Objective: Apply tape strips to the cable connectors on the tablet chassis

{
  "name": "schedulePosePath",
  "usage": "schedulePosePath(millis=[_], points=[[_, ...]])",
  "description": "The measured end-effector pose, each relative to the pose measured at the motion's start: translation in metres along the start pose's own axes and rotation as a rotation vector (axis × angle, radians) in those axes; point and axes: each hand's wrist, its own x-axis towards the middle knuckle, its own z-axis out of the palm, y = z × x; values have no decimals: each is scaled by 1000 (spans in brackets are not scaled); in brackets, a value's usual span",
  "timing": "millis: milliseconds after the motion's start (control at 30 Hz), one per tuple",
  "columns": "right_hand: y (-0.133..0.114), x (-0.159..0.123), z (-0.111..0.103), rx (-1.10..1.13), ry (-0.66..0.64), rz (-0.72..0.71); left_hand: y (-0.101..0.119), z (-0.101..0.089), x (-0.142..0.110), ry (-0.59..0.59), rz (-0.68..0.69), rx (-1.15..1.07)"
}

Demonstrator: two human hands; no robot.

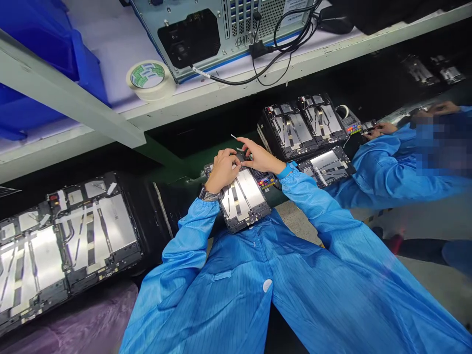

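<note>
An opened tablet [243, 199] lies in front of me, its silver inner panel and dark ribbon cables exposed. Over its far edge my left hand [223, 170] has its fingers bent and pressed together; what they pinch is hidden. Close beside it, my right hand [261, 157] curls its thumb and fingers at the same edge. Thin white slivers [234, 137] stick out by the right fingertips; I cannot make out what they belong to. A small device with a lit red display [264, 183] is partly hidden behind the tablet, under my right wrist.
More opened tablets lie to the left [98, 226] and on a black stack at the right [289, 129]. A co-worker's blue sleeve [383, 160] is beside another tablet [327, 167]. Overhead, a shelf [228, 103] bears a tape roll [151, 81], a computer case [236, 29] and blue bins [86, 69].
</note>
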Motion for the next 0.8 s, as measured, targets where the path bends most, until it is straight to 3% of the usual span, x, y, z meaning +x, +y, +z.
schedulePosePath(millis=[233, 467, 633, 800], points=[[3, 13, -6, -46, -52, -39, -7, -2, 5, -43, -3, -20], [-16, 12, -17, -187, -120, -113, -10, -2, 8, -54, -11, -42], [-6, 11, -9, -89, -118, -94, -8, -6, 10, -63, -92, -39], [4, 8, -17, 112, 56, 32, -3, -17, 17, -106, -229, -67]])
